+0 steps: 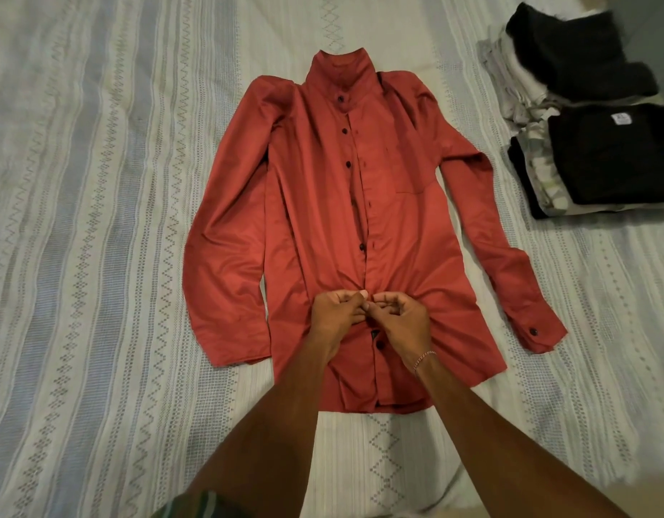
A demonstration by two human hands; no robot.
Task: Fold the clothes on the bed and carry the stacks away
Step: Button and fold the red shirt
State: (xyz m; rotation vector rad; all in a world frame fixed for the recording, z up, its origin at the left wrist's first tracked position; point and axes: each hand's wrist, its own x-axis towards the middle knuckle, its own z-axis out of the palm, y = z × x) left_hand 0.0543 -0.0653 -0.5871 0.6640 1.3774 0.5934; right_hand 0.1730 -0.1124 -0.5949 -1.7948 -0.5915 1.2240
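Shirt (323, 218): smooth red cloth, faint sheen; dark glossy buttons (348, 164), probably plastic. Bedspread (98, 218): matt woven cloth, textured stripes. Far-right stacks (599, 143): matt dark and pale cloth.

red shirt (323, 203) | flat, face-up, mid-bed | folded stacks (599, 117) | right

Thin bracelet (424, 358) on wrist (beaded, maybe; too small).
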